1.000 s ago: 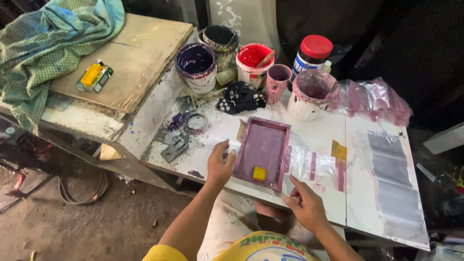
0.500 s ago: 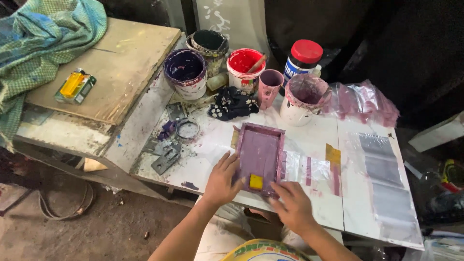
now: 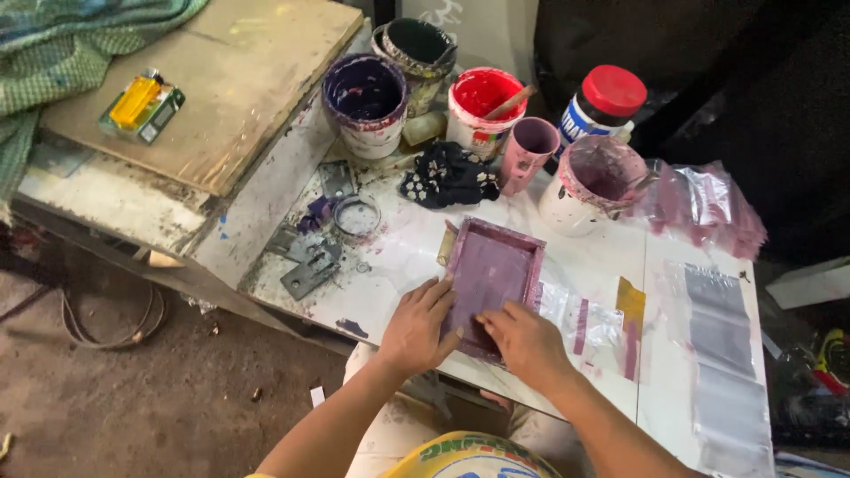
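A small purple-stained printing frame (image 3: 490,283) lies flat on the white desk (image 3: 673,372), near its front edge. The left hand (image 3: 421,326) rests on the frame's near left edge with its fingers stretched out flat, pressing rather than gripping. The right hand (image 3: 524,341) lies over the frame's near right corner, fingers bent down onto the screen; whether it has something under its fingers cannot be told.

Just right of the frame, clear plastic bags (image 3: 584,320) with purple stripes lie on the desk, a yellow tape strip (image 3: 630,299) beside them. Further right more clear bags (image 3: 719,354) lie in a column.

Beyond the frame stand the paint pots: a purple bucket (image 3: 365,102), a dark bucket (image 3: 416,49) behind it, a red bucket (image 3: 482,104) with a stick in it, a pink cup (image 3: 529,150), a red-lidded jar (image 3: 602,108) and a white pot (image 3: 591,181) smeared purple inside. A black spotted rag (image 3: 447,175) lies between the buckets and the frame. A heap of stained bags (image 3: 704,205) sits far right.

To the left, metal bits (image 3: 310,270) and a ring (image 3: 356,215) litter the desk. A wooden board (image 3: 212,84) carries a yellow lighter on a small pack (image 3: 142,104), with a green checked cloth (image 3: 62,53) at the far left.
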